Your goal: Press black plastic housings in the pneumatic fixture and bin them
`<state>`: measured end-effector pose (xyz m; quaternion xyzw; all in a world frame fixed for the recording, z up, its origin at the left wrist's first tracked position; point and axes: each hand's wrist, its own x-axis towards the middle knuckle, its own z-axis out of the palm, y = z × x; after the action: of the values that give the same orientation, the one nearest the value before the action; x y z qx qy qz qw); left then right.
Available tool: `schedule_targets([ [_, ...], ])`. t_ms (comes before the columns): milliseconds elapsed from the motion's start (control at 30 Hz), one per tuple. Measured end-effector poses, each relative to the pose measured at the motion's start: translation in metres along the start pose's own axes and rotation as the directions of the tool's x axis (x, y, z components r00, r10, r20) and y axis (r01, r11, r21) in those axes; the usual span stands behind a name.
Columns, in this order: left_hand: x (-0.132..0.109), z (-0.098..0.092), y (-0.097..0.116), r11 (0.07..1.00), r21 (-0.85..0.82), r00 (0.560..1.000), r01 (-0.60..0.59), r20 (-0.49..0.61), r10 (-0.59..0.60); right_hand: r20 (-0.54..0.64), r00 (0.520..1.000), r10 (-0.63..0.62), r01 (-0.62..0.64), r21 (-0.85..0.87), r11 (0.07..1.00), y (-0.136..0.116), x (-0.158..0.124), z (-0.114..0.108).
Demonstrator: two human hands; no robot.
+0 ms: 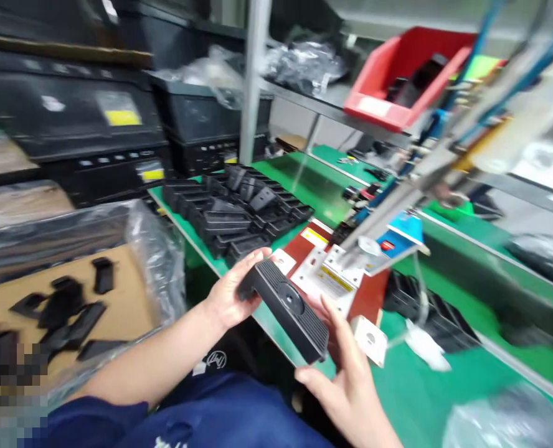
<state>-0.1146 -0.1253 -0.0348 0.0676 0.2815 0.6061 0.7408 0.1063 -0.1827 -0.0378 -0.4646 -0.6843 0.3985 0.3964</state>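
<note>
A black plastic housing (291, 305) with a ribbed top and a round recess in its middle is held tilted above the front edge of the green bench. My left hand (232, 298) grips its upper left end, fingers partly hidden behind it. Around the lower right end is my right hand (344, 367), fingers and thumb spread apart; whether its hidden fingertips touch the housing I cannot tell. Just beyond the housing stands a press fixture with a metal plate (330, 277) on a brown-red base (372, 298).
Many similar black housings (230, 214) lie in rows on the green bench (411, 398). More black parts sit at right (428, 311). A cardboard-lined box (131, 274) stands at left. A red bin (374, 106) rests on the shelf above. Slanting press column (398, 193) and plastic bag (510, 420) are at right.
</note>
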Motion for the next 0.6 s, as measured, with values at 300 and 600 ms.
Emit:
schedule_targets([
  [300, -0.007, 0.010, -0.073, 0.847, 0.469, 0.871, 0.248, 0.276, -0.408, -0.285, 0.933, 0.219, -0.142, 0.269, 0.953, 0.009, -0.015, -0.024],
  [600, -0.011, 0.011, -0.074, 0.770, 0.629, 0.751, 0.111, 0.454, -0.479, -0.198, 0.901, 0.386, -0.133, 0.722, 0.679, 0.045, -0.018, -0.033],
])
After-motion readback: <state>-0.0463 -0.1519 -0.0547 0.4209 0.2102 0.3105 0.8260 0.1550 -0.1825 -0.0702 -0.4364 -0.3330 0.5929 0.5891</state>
